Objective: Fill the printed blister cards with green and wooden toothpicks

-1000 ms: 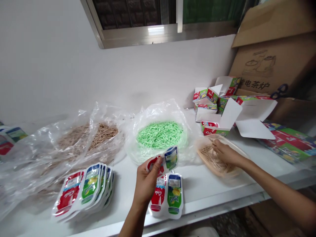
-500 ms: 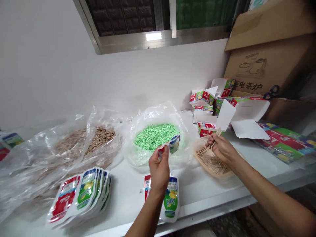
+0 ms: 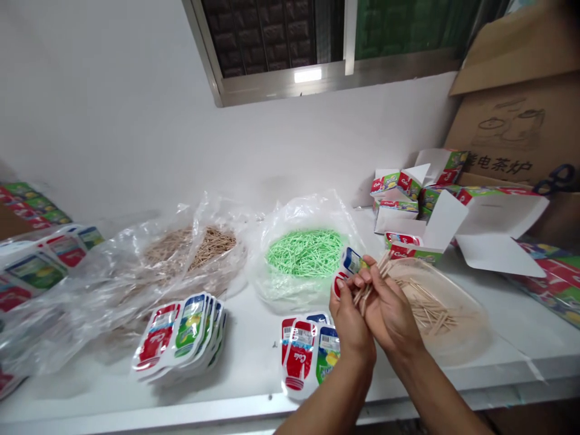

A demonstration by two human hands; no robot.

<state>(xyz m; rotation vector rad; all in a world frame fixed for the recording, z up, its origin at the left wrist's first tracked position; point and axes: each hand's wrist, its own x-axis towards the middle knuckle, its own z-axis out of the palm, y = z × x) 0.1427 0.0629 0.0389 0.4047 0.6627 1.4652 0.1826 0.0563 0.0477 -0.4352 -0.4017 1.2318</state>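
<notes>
My left hand [image 3: 352, 329] is closed on a bottle-printed blister packet [image 3: 352, 261], whose blue and red ends stick out past the fingers. Pressed up against it, my right hand [image 3: 395, 311] is wrapped round a bunch of thin wooden sticks [image 3: 384, 264]. Some stick ends show between the two hands; the rest are hidden by the fingers. Just right of the hands, a shallow pale tray [image 3: 473, 311] holds more loose wooden sticks [image 3: 426, 305]. Below the hands, partly covered by my left forearm, lie a few Cola and Sprite packets [image 3: 301, 356].
Behind, a clear bag [image 3: 272, 296] holds green sticks [image 3: 306, 252]; brown sticks [image 3: 212, 244] lie under plastic at left. A packet stack [image 3: 181, 335] sits front left. Open printed cartons [image 3: 408, 248], a large cardboard box [image 3: 502, 133] and scissors [image 3: 555, 179] are at right.
My right hand has left the tray with the bunch of sticks and met my left hand, which still holds the packet. The view has swung left.
</notes>
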